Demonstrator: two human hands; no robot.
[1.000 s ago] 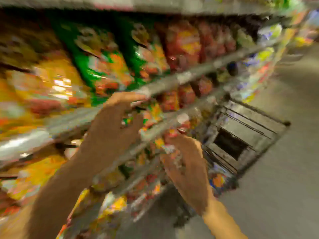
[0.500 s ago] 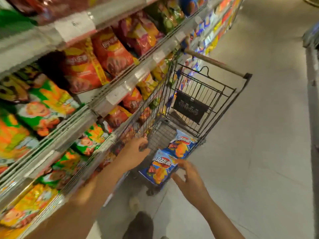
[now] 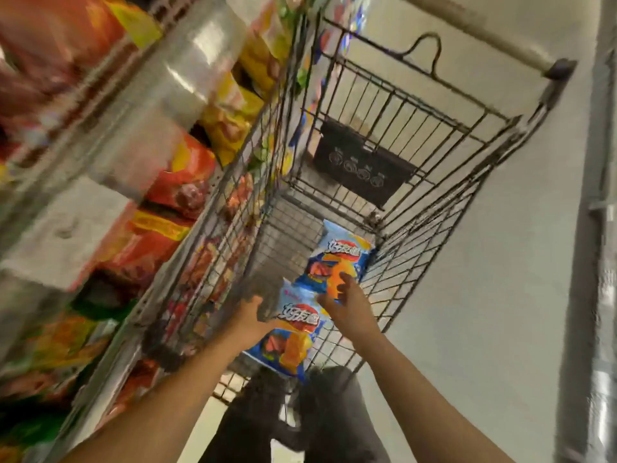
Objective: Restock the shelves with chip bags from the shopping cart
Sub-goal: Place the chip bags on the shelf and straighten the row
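Note:
Two blue chip bags lie on the bottom of the wire shopping cart (image 3: 474, 135). The near bag (image 3: 297, 339) is at the cart's front end and the far bag (image 3: 337, 259) lies just beyond it. My left hand (image 3: 250, 317) is inside the cart with its fingers curled round the near bag's left edge, and the bag covers part of the palm. My right hand (image 3: 349, 304) hovers with fingers apart over the gap between the two bags, its fingertips over the far bag's lower edge.
Shelves (image 3: 110, 182) packed with red, orange, yellow and green chip bags run along the left, tight against the cart's side. Pale floor (image 3: 484, 295) lies to the right. My dark legs and shoes (image 3: 320, 412) are below the cart's front.
My view swung from the shelf down to the cart. My left hand left the cart's rim and dropped onto the near blue bag. My right hand reached further in over the bags.

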